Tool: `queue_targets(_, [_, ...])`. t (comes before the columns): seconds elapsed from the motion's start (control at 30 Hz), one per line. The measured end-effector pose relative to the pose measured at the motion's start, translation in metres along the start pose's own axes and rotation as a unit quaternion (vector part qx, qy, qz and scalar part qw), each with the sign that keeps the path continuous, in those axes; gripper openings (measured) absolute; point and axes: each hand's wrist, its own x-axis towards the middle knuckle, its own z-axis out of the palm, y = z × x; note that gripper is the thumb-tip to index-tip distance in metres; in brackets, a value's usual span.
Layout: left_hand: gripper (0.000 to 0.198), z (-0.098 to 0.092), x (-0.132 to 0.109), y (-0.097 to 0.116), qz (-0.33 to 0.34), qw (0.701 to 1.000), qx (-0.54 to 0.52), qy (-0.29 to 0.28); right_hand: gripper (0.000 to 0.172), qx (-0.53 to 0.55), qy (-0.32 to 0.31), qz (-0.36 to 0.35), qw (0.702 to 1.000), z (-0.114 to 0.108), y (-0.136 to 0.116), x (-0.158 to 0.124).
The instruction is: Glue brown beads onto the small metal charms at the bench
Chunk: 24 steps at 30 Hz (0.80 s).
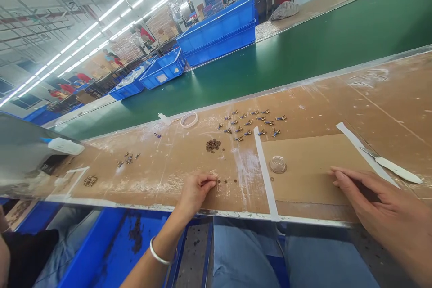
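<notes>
My left hand (195, 191) rests on the brown cardboard-covered workbench (162, 175), fingers pinched together at a small row of tiny brown round parts (225, 181). A silver bangle sits on that wrist. A small heap of the same brown parts (213, 145) lies further back. My right hand (381, 204) lies on the cardboard at the right, fingers together and bent down onto the surface, with nothing visible in them. Several small blue-and-gold assembled pieces (251, 123) are laid out in rows behind. A small clear dish (278, 164) stands between my hands.
A white-handled knife (393, 166) lies right of my right hand. A tape ring (189, 119), a white bottle (65, 146) and more small parts (128, 159) lie left. A green conveyor belt (286, 54) runs behind, with blue crates (219, 31). Other people work far off.
</notes>
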Motion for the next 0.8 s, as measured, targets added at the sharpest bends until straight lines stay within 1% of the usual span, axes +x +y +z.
queue_targets(0.17, [0.012,0.009,-0.012,-0.006,0.04,0.998,0.023,0.053,0.037,0.006,-0.019,0.025,0.999,-0.003,-0.002,-0.002])
queue_targets(0.3, [0.015,0.013,-0.015,-0.009,0.061,0.995,0.027,0.076,0.034,0.012,-0.021,0.03,0.999,-0.003,-0.002,-0.002])
queue_targets(0.5, [0.019,0.018,-0.011,-0.01,0.087,0.992,0.042,0.081,0.028,0.014,-0.015,-0.004,1.0,0.0,-0.002,-0.003])
queue_targets(0.63, [0.019,0.019,-0.01,-0.009,0.096,0.991,0.046,0.081,0.026,0.015,-0.014,0.005,1.0,-0.001,-0.003,-0.005])
queue_targets(0.8, [0.019,0.017,-0.015,-0.01,0.086,0.993,0.002,0.085,0.03,0.024,-0.026,0.027,0.999,0.0,0.008,-0.007])
